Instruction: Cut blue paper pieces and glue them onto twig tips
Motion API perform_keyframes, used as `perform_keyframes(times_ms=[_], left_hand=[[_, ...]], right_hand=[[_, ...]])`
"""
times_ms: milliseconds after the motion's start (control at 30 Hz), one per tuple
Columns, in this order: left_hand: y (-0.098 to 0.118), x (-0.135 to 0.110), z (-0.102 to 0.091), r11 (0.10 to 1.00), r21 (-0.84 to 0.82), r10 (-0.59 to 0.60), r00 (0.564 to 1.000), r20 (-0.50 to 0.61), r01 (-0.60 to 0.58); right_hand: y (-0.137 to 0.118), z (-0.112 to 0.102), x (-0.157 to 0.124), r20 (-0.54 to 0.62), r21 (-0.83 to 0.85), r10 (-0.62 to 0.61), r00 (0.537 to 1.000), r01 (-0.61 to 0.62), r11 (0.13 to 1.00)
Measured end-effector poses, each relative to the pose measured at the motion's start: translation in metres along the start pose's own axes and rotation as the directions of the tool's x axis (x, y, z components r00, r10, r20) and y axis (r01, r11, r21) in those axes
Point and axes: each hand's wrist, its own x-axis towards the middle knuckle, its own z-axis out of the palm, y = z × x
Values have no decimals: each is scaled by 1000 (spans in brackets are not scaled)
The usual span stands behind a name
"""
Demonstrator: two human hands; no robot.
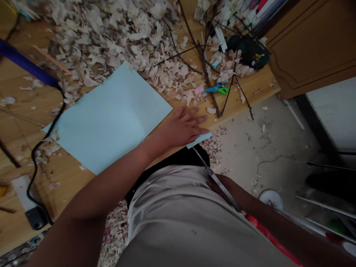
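My left hand (185, 128) lies flat on the edge of the wooden table, palm down with its fingers spread. Under its outer fingers, a small strip of light blue paper (200, 140) sticks out past the edge. A large light blue sheet (116, 115) lies to the left of this hand. Below the strip, metal scissors (210, 172) point their tip at the paper. My right hand (219, 182) is closed around the scissors close to my shirt; its fingers are mostly hidden. Blue and green scissors (218, 88) lie farther back on the table.
A large heap of pale dried petals (111, 33) covers the back of the table (172, 104). Bare branches (204, 63) stretch across its right side. A black cable (35, 155) runs along the left near a power strip (23, 193). A brown cabinet (311, 48) stands at right.
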Motion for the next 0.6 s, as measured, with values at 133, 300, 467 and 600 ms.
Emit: perform_keyframes(times_ms=[133, 300, 467, 600], left_hand=[[-1, 2, 3, 1000, 0, 2, 1000, 10, -2], [-1, 4, 5, 1000, 0, -6, 1000, 9, 6], [-1, 4, 5, 1000, -13, -15, 1000, 23, 16], [-1, 3, 4, 1000, -21, -13, 999, 40, 14]], right_hand=[[-5, 0, 1, 24, 27, 45, 999, -46, 999], [-1, 3, 3, 4, 25, 53, 999, -53, 998], [5, 8, 6, -23, 38, 60, 998, -59, 998], [8, 9, 7, -46, 25, 52, 998, -51, 998]])
